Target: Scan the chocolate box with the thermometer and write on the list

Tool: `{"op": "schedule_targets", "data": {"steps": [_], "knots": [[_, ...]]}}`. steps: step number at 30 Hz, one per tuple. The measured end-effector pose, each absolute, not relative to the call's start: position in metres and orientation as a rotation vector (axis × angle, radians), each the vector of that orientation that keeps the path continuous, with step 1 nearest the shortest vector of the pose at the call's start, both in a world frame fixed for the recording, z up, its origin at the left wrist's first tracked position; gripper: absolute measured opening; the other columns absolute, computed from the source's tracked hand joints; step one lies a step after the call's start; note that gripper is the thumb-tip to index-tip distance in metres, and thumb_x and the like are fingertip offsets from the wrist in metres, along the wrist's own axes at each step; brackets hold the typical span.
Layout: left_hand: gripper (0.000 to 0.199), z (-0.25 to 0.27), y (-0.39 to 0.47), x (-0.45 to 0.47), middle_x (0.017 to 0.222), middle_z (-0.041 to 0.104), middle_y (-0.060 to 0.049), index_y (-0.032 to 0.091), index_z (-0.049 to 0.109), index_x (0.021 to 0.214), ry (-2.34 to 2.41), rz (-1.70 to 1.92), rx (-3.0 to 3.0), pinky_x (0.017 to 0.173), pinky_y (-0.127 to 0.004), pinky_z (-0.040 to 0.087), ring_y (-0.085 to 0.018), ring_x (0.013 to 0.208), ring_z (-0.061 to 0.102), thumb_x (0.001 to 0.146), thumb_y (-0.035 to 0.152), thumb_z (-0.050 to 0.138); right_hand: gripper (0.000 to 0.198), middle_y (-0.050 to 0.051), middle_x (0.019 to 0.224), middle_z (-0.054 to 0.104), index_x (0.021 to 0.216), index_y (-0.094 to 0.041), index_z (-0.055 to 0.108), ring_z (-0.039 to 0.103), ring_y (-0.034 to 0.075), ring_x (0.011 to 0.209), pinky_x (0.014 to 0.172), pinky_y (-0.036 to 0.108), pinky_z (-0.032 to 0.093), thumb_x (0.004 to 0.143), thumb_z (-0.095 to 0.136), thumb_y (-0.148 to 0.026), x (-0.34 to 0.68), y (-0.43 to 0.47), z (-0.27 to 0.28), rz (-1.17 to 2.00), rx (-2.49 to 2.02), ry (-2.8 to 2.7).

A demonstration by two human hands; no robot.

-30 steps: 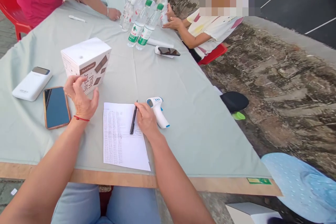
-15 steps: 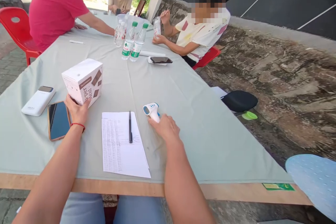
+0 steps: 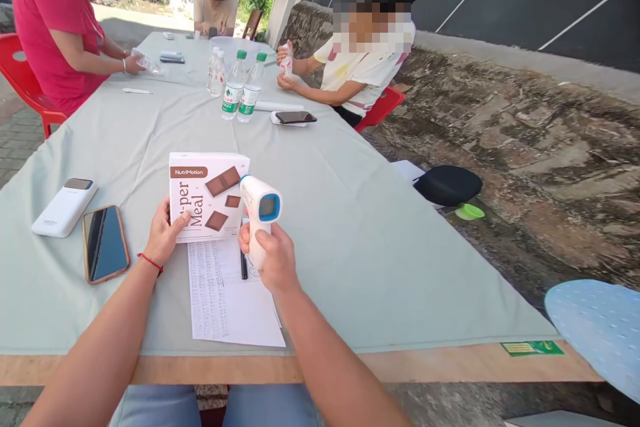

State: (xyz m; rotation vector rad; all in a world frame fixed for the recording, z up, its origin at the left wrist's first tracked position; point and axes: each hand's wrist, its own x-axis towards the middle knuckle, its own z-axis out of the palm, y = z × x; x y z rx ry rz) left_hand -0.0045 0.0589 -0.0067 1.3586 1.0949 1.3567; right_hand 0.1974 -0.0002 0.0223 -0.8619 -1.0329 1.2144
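Observation:
My left hand (image 3: 167, 230) grips the lower left side of a white NutriMotion box (image 3: 210, 197), its thumb across the printed front. The box faces me above the far end of a written sheet of paper (image 3: 230, 310). In my right hand (image 3: 275, 257) is a white and blue infrared thermometer (image 3: 260, 203), upright, with its small screen toward me and its nose at the box's right edge. My fingers wrap round its handle. A black pen (image 3: 244, 265) lies on the paper, partly hidden behind the thermometer and hand.
Left of my left hand lie a phone (image 3: 105, 243) and a white power bank (image 3: 65, 207). Farther off stand water bottles (image 3: 233, 90) near another phone (image 3: 296, 117). Three other people sit round the cloth-covered table (image 3: 375, 267), one holding a clear plastic bag (image 3: 147, 63).
My right hand has picked the thermometer up off the table and brought it left to the box. My left hand has moved the box right and turned its front toward me.

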Motion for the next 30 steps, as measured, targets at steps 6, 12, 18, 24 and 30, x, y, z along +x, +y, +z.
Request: {"op": "schedule_targets", "data": {"steps": [6, 12, 18, 24, 30], "knots": [[0.065, 0.000, 0.060, 0.001, 0.121, 0.060, -0.013, 0.013, 0.050, 0.120, 1.162, 1.305, 1.502, 0.094, -0.037, 0.049, -0.026, 0.112, 0.058, 0.076, 0.058, 0.067, 0.029, -0.001, 0.066, 0.048, 0.074, -0.019, 0.051, 0.044, 0.013, 0.056, 0.055, 0.027, 0.037, 0.079, 0.058, -0.047, 0.183, 0.003, 0.018, 1.260, -0.820, -1.045], [0.064, 0.003, 0.061, 0.005, 0.108, 0.065, -0.010, 0.014, 0.054, 0.116, 1.121, 1.256, 1.478, 0.083, -0.033, 0.052, -0.024, 0.098, 0.062, 0.071, 0.055, 0.074, 0.035, 0.000, 0.065, 0.048, 0.075, -0.019, 0.051, 0.044, 0.013, 0.057, 0.055, 0.027, 0.038, 0.079, 0.059, -0.053, 0.180, 0.009, 0.017, 1.236, -0.846, -1.080], [0.063, 0.005, 0.060, 0.004, 0.108, 0.065, -0.009, 0.015, 0.056, 0.116, 1.101, 1.251, 1.487, 0.081, -0.031, 0.051, -0.022, 0.097, 0.062, 0.070, 0.054, 0.075, 0.036, 0.000, 0.066, 0.049, 0.078, -0.019, 0.052, 0.044, 0.013, 0.058, 0.055, 0.027, 0.038, 0.082, 0.058, -0.054, 0.181, 0.008, 0.012, 1.207, -0.875, -1.102], [0.064, 0.005, 0.060, 0.004, 0.106, 0.065, -0.009, 0.015, 0.055, 0.117, 1.122, 1.245, 1.548, 0.080, -0.031, 0.050, -0.022, 0.094, 0.061, 0.071, 0.055, 0.074, 0.034, 0.000, 0.067, 0.049, 0.076, -0.018, 0.053, 0.044, 0.013, 0.058, 0.057, 0.027, 0.038, 0.084, 0.059, -0.051, 0.182, 0.007, 0.008, 1.211, -0.843, -1.095], [0.064, 0.005, 0.060, 0.004, 0.109, 0.064, -0.009, 0.015, 0.054, 0.118, 1.124, 1.239, 1.564, 0.080, -0.030, 0.049, -0.022, 0.096, 0.061, 0.072, 0.055, 0.073, 0.033, 0.000, 0.068, 0.050, 0.076, -0.018, 0.054, 0.044, 0.013, 0.060, 0.059, 0.027, 0.038, 0.086, 0.058, -0.049, 0.181, 0.007, 0.006, 1.210, -0.845, -1.093]]}}
